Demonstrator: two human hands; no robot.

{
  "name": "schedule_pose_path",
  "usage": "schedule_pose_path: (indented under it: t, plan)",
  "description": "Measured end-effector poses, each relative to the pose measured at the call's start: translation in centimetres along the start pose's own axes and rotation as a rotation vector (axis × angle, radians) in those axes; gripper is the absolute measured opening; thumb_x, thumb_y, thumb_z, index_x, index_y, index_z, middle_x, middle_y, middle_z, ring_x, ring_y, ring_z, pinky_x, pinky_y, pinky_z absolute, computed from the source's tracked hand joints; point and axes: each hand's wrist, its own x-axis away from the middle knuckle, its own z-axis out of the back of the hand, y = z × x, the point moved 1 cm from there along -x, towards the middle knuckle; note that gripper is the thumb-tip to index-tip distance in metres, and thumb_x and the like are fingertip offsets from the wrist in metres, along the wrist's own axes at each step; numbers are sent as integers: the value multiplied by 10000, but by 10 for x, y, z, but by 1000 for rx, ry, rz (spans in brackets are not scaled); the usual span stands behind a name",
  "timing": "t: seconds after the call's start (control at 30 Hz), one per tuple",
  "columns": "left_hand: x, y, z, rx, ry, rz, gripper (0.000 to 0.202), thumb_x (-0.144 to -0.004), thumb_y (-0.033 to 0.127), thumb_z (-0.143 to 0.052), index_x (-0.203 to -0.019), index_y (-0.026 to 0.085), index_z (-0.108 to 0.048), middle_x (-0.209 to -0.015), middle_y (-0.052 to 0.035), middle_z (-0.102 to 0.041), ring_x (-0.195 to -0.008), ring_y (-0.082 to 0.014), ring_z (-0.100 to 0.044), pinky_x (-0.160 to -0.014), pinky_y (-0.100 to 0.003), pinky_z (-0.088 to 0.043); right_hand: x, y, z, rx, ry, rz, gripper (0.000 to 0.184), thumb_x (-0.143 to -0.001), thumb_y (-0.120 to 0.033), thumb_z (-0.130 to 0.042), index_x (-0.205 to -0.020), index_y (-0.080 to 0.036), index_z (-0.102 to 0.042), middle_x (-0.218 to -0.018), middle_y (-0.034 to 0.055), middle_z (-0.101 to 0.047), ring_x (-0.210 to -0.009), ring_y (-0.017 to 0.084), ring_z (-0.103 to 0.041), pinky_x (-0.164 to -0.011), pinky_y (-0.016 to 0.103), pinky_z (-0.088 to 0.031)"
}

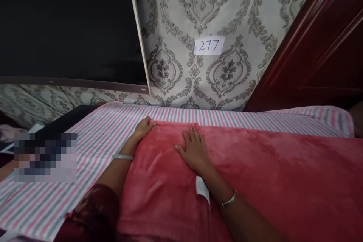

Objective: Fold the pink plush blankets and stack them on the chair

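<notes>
A red plush blanket lies spread over a striped cloth, with its left part folded over into a layer on top. At the far left corner of that folded layer is my left hand, thumb on top and fingers curled at the edge, partly hidden. My right hand rests flat on the blanket near the fold's inner edge, its fingers spread. Just below the right wrist, a white tag sticks out by the folded layer's edge.
Pink, grey and white stripes mark the cloth underneath. Behind stands a patterned wall with a paper label reading 277. A large dark screen is at the left, dark red wood at the right. A pixelated patch covers part of the left side.
</notes>
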Motion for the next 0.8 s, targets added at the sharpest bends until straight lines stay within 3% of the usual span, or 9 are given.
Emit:
schedule_pose_path:
  t: [0.17,0.33,0.47,0.53,0.63,0.8]
  plan:
    - [0,2,1,1,-10,8,309,-815,478,-547,-944,198,-575,-860,-22,-631,-877,-220,-604,-797,-320,-454,-1,1,0,-9,1,2,801,-1008,-638,-381,-1616,-130,-268,-1683,164,-115,-1565,296,-36,-1245,512,-37]
    - [11,15,19,180,-100,135,603,-837,506,-557,-1312,136,-549,-1164,-125,-677,-1046,-256,-655,-845,-331,-519,-1,0,1,-20,16,6,783,-1011,-619,-396,-1608,-124,-290,-1682,167,-127,-1565,291,-40,-1247,498,-32]
    - [52,16,38,236,-120,260,677,-840,512,-569,-1386,118,-510,-1234,-177,-682,-1101,-302,-671,-788,-345,-561,1,-8,18,-62,-41,-12,744,-1019,-570,-415,-1596,-111,-315,-1673,186,-155,-1563,300,-60,-1245,509,-61]
    - [77,9,41,284,-139,223,703,-816,557,-591,-1378,140,-528,-1207,-164,-704,-1090,-309,-686,-801,-353,-573,10,-13,31,-98,-82,-11,739,-1019,-563,-414,-1598,-115,-311,-1670,189,-162,-1560,310,-70,-1242,528,-80]
    - [113,-4,40,263,-122,221,816,-826,582,-538,-1477,107,-414,-1125,-164,-728,-1046,-312,-713,-856,-383,-574,40,-21,41,-122,-90,88,763,-997,-596,-441,-1610,-166,-298,-1681,155,-137,-1559,326,-45,-1242,543,-68]
    - [163,-9,25,47,-31,128,766,-895,448,-461,-1531,55,-293,-1417,-219,-589,-1307,-318,-585,-1099,-416,-441,93,-22,16,-122,-119,167,813,-949,-662,-485,-1624,-265,-266,-1691,106,-116,-1558,340,-23,-1238,571,-74]
